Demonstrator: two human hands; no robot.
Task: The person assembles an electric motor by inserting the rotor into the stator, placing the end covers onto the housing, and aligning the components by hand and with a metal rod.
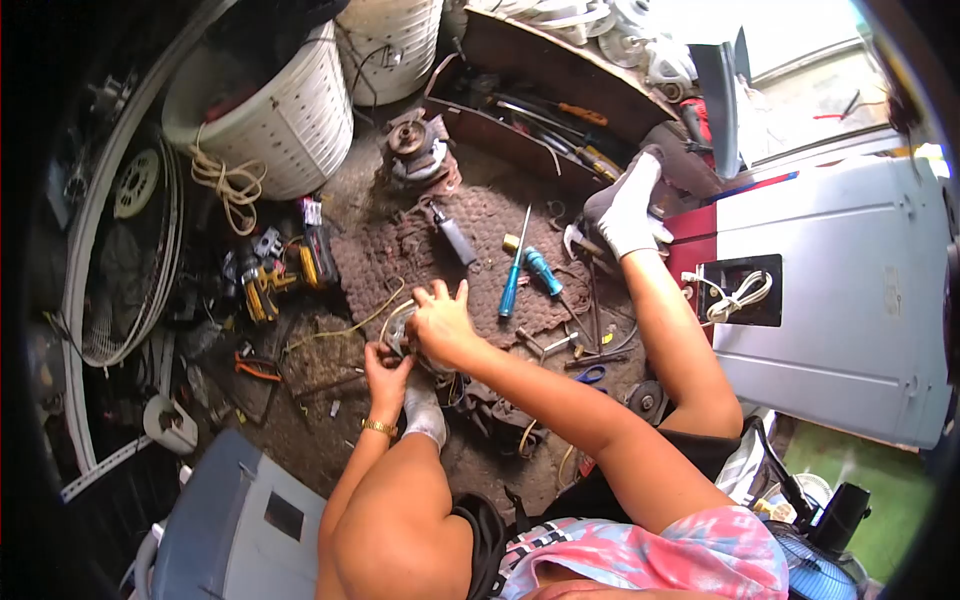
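My left hand, with a gold watch at the wrist, is closed in a pinch at the lower edge of a small greyish part with wires. My right hand reaches over the same part from the right. Its thumb side and lower fingers are curled against the part, with other fingers raised. Most of the part is hidden behind the hands, so its kind is unclear. A thin yellowish wire trails off leftward. Close to the right hand, on a brown woven mat, lie two blue-handled screwdrivers and a dark box-shaped piece with a cord.
A motor stands at the mat's far edge. Yellow power drills and orange-handled pliers lie left. White perforated tubs stand behind, beside a tool-filled metal box. A grey panel borders the right; blue-handled scissors lie nearer.
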